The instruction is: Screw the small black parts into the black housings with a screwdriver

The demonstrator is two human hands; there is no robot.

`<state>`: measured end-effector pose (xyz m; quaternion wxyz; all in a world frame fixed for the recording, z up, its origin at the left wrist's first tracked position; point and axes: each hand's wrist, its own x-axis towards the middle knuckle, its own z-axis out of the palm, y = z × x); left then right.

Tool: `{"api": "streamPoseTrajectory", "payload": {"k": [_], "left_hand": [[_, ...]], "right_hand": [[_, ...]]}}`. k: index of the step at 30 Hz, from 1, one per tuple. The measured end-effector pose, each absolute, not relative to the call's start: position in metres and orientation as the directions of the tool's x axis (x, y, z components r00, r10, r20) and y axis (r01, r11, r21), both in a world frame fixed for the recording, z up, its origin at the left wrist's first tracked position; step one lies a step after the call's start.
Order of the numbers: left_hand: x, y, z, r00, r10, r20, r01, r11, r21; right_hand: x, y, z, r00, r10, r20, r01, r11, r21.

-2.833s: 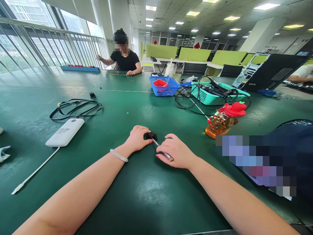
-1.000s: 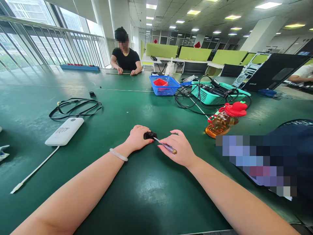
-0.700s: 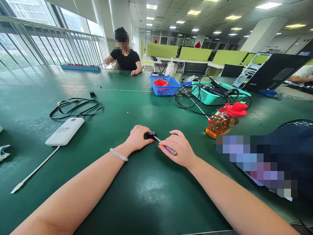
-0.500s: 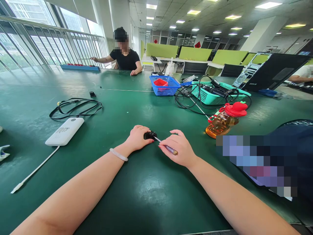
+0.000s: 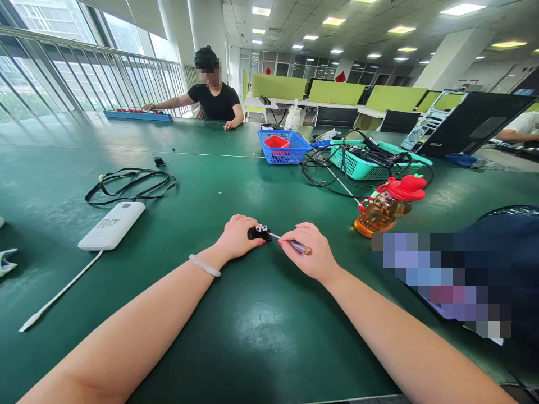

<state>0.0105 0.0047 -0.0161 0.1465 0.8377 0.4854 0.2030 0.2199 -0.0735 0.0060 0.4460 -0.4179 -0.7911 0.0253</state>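
Observation:
A small black block (image 5: pixel 257 233) with bright metallic bits on its top lies on the green table (image 5: pixel 252 336). My left hand (image 5: pixel 239 238) grips its left side, fingers behind and thumb in front. In my right hand (image 5: pixel 309 251) is a screwdriver (image 5: pixel 300 247) with a purplish, see-through handle, held in a pinch. Its thin shaft points left and its tip reaches the right side of the block; whether it touches is too small to tell.
A white power bank (image 5: pixel 112 226) with a cable and a black cord loop (image 5: pixel 130 185) lie left. Behind are a blue basket (image 5: pixel 284 148) and a teal basket (image 5: pixel 357 166) with cables. A red-capped bottle (image 5: pixel 381 213) stands right. Across the table sits a person (image 5: pixel 214 104).
My right hand and the screwdriver have shifted slightly right, and the tip sits nearer the block's right edge. More of the block's top shows. The person opposite has stretched an arm further left.

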Motion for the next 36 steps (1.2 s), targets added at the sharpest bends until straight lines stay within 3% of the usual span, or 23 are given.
{"api": "streamPoseTrajectory", "payload": {"k": [2,5,9,13,25,36], "left_hand": [[0.010,0.005,-0.015,0.460,0.862,0.212,0.740,-0.504,0.446],[0.010,0.004,-0.013,0.485,0.843,0.233,0.720,-0.536,0.442],[0.009,0.005,-0.012,0.491,0.838,0.238,0.707,-0.543,0.453],[0.009,0.004,-0.011,0.517,0.824,0.231,0.684,-0.560,0.467],[0.011,-0.001,-0.006,0.748,0.624,0.223,0.488,-0.747,0.452],[0.013,-0.006,-0.002,0.769,0.584,0.259,0.453,-0.784,0.423]], "right_hand": [[0.221,-0.071,0.004,-0.144,0.762,0.632,0.594,0.577,-0.560],[0.224,-0.064,0.001,0.043,0.902,0.430,0.413,0.376,-0.829],[0.231,-0.052,-0.003,0.134,0.967,0.215,0.156,0.194,-0.969],[0.234,-0.046,-0.006,0.160,0.974,0.159,0.000,0.161,-0.987],[0.230,-0.047,-0.003,0.077,0.996,-0.042,-0.198,-0.026,-0.980],[0.229,-0.045,-0.004,0.103,0.989,-0.110,-0.313,-0.072,-0.947]]}}
